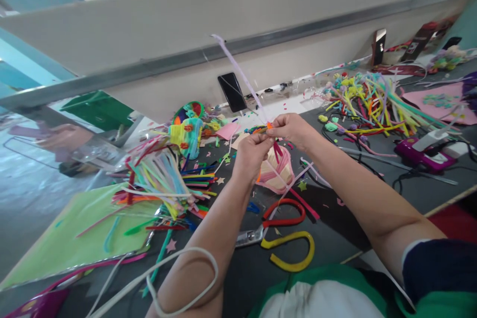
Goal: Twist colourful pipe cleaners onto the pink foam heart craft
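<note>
Above the dark table, my left hand (252,155) and my right hand (292,129) meet with their fingertips pinched together. A long lilac pipe cleaner (240,70) runs up and away from between them. A small orange bit (269,125) shows at my right fingertips, and short dark red stems (278,151) hang under the hands. Which hand grips which stem is partly hidden by the fingers. Just below lies a pink and cream piece (286,165) made of pipe cleaners. Nearer me are scissors (285,212) with one red and one yellow handle.
Loose pipe cleaners (158,179) lie on the left beside a light green sheet (74,238). Another heap (376,102) lies at the right, near a purple power strip (425,155). A phone (231,92) leans at the back. A white cable (186,253) loops over my left forearm.
</note>
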Available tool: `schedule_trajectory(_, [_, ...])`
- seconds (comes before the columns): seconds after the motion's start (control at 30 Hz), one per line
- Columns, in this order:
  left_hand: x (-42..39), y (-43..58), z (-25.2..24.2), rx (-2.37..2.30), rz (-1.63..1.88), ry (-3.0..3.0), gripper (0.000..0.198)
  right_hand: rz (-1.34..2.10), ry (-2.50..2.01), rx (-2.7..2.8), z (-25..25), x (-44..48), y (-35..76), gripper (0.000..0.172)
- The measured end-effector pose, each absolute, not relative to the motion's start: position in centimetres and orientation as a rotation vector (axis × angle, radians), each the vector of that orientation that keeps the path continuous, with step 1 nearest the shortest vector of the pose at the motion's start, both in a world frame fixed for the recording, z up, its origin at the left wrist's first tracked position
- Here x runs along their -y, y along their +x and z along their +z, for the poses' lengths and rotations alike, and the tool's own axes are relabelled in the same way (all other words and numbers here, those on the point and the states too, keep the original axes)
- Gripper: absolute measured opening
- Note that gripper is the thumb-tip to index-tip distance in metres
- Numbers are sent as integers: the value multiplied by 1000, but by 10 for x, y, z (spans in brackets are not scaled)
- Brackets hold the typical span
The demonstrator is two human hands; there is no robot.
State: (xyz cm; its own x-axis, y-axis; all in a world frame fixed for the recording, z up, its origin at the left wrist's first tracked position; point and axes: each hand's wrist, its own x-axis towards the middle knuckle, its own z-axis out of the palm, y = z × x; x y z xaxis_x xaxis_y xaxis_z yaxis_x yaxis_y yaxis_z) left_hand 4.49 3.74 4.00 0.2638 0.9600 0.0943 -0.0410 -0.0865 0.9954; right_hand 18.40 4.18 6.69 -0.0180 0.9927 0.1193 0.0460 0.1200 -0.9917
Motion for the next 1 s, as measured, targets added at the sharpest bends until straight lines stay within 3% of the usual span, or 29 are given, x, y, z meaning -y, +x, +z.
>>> schedule_trajectory(0.27, [-35, 45, 42, -1207, 1236, 1789, 22, 475, -1422, 1414, 58, -44, 173, 24])
schedule_trajectory(0.4, [-37, 43, 46, -963, 1243, 1542, 16, 827, -1125, 1313, 61, -39, 171, 16])
schedule_trajectory(0.5, [-38, 42, 47, -757, 1176, 1360, 20, 1226, -845, 1285, 64, -38, 179, 25])
schedule_trajectory(0.6, [-39, 43, 45, -659, 1073, 1292, 25, 1403, -778, 1312, 65, -40, 191, 28])
schedule_trajectory(0.83, [-41, 46, 36, -654, 956, 1280, 27, 1310, -836, 1427, 64, -45, 202, 19])
schedule_trajectory(1.0, [-41, 47, 36, -693, 936, 1285, 25, 1122, -1010, 1454, 62, -47, 198, 21])
